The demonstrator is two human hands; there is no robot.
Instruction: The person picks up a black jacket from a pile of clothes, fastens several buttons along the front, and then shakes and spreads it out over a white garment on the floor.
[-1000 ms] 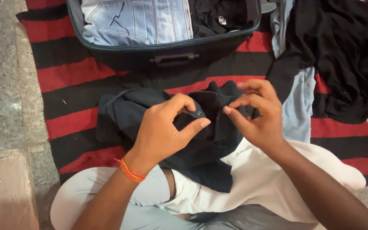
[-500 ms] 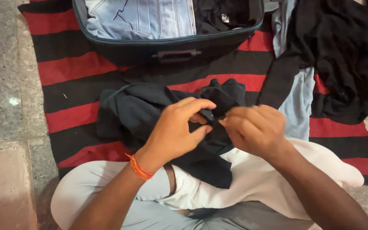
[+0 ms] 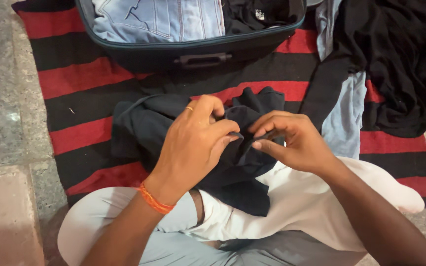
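Our left hand [image 3: 193, 143] lies knuckles up, fingers curled inward with the thumb pressed against their tips, an orange thread band on its wrist. Our right hand [image 3: 294, 143] faces it, nearly touching, fingers bent and pinched toward the thumb, forearm bare.
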